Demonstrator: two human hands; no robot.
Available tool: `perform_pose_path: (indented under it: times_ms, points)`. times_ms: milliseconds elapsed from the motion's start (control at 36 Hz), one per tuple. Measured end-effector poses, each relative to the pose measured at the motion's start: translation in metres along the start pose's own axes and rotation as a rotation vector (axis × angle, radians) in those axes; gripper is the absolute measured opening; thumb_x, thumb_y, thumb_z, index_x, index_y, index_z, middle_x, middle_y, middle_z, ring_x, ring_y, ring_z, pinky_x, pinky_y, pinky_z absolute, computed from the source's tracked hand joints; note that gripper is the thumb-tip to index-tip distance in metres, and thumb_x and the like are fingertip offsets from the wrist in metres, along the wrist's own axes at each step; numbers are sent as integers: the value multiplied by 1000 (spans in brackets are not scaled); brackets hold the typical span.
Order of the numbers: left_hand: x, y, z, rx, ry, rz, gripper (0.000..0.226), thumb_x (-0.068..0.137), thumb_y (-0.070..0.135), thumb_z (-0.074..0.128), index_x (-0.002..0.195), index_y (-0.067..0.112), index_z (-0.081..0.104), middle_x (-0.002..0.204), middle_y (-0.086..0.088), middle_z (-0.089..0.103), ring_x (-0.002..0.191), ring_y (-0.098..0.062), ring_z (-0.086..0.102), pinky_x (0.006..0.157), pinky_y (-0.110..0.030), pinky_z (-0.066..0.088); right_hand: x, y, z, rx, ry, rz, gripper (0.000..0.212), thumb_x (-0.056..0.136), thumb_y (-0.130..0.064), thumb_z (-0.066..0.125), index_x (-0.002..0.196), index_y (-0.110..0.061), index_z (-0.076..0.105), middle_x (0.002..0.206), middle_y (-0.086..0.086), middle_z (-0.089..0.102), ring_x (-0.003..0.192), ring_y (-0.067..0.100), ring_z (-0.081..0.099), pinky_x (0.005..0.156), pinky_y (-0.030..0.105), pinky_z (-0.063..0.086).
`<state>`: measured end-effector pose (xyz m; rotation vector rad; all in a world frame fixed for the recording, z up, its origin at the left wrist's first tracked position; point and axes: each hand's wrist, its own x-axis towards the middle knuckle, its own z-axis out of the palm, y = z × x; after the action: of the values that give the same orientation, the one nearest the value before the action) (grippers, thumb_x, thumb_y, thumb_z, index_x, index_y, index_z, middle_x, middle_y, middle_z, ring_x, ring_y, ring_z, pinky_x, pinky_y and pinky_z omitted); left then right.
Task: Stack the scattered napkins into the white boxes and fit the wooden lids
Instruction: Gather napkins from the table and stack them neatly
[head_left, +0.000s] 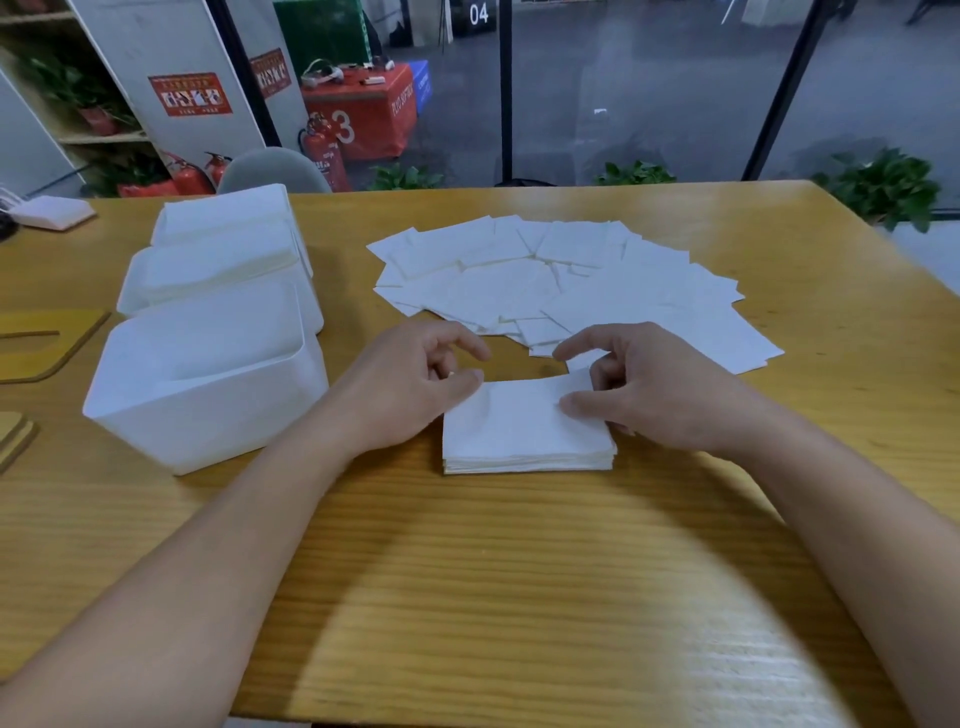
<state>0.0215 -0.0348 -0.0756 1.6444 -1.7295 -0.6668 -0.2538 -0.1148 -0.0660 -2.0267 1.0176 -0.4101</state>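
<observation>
A neat stack of white napkins (519, 431) lies on the wooden table in front of me. My left hand (415, 384) holds its left edge, thumb on the top sheet. My right hand (639, 384) grips the right edge, thumb on top and fingers curled over the far corner. Beyond the hands, many loose napkins (561, 280) lie spread in a fan. At the left stand three white boxes in a row: the nearest one (208, 410) holds nothing, the middle box (218, 270) and the far box (228, 213) hold napkins.
Wooden lids lie at the table's left edge, one with a slot (47, 338) and stacked ones (15, 441) nearer. A white device (52, 212) sits at the far left corner. A grey chair back (275, 169) stands behind the table.
</observation>
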Motion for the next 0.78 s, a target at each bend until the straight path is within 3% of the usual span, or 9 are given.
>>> perform_pose_path:
  times_ms: [139,222,306,361,444,500,611,778]
  points:
    - [1,-2,0,18,-3,-1,12,102,31,75,111,38,73,72,5,68,58,-6,53,60,-18,44,3,4,1,-45,14,-29,30,94,-23,80,120,-34,69,63,-7,56,57,10,51,63,31,44]
    - [1,-4,1,41,15,2,12,99,32,78,109,37,75,72,11,66,61,-4,55,61,-16,44,3,7,3,-117,94,-53,22,91,-37,82,111,-37,72,71,-13,60,61,5,53,66,30,46]
    - [1,-6,2,64,29,3,11,97,35,79,107,39,76,81,12,66,69,-6,56,66,-17,47,6,9,5,-276,242,-97,31,89,-63,77,110,-42,73,100,-18,64,86,1,59,75,26,48]
    - [2,-6,1,97,39,3,11,97,38,79,108,41,76,94,13,67,80,-5,60,71,-15,48,9,10,7,-369,256,-160,43,92,-69,70,125,-41,72,126,-23,58,111,0,52,91,25,44]
    - [2,-5,3,131,32,21,10,98,39,78,108,41,76,102,15,68,91,-6,62,75,-14,47,12,13,13,-461,172,-203,60,96,-75,56,142,-38,66,157,-19,47,139,12,37,117,41,35]
    - [2,-5,5,134,14,34,8,100,36,76,106,40,77,102,15,69,93,-6,64,75,-14,47,14,15,16,-505,124,-204,68,94,-81,46,145,-40,62,164,-17,42,143,18,33,121,46,29]
    - [2,-6,7,143,-3,54,8,101,34,73,103,41,77,99,17,70,92,-6,65,74,-17,49,21,14,21,-572,87,-196,76,92,-85,31,147,-40,58,167,-16,38,142,20,32,118,44,24]
    - [2,-6,8,152,-2,61,10,101,33,72,105,41,78,98,17,70,93,-7,65,75,-16,49,24,14,22,-617,81,-192,79,94,-85,28,152,-36,53,163,-18,41,137,19,34,116,41,25]
